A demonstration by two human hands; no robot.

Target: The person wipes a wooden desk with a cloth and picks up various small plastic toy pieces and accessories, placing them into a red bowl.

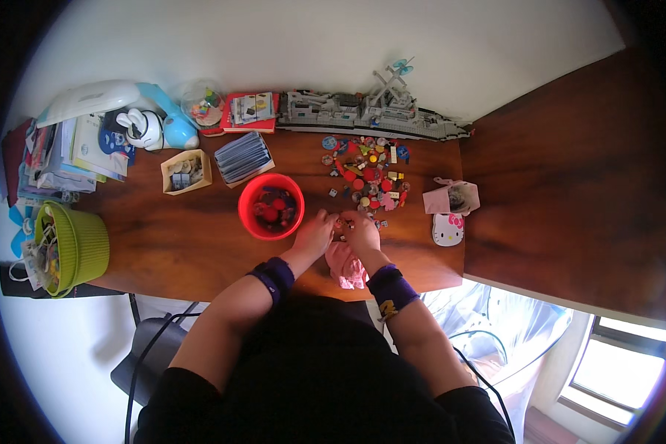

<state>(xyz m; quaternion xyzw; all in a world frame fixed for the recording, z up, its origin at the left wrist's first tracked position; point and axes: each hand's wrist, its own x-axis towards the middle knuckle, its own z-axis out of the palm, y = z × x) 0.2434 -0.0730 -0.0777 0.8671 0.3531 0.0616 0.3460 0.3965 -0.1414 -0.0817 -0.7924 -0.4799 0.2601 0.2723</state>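
My left hand is just right of a red round tub that holds red and dark small pieces. Close beside it, my right hand reaches over several tiny pieces on the wooden desk. The fingertips of both hands are bent near those pieces, and whether they grip any is too small to tell. A crumpled pink cloth or bag lies below and between my wrists. Beyond my right hand spreads a pile of small toy parts, with red, yellow, white, blue and clear ones among them.
A grey brick-built ship model stands along the wall. Behind the tub are a box of dark packets and a paper tray. At right sit a pink container and a cat-face coaster; at left, a green basket.
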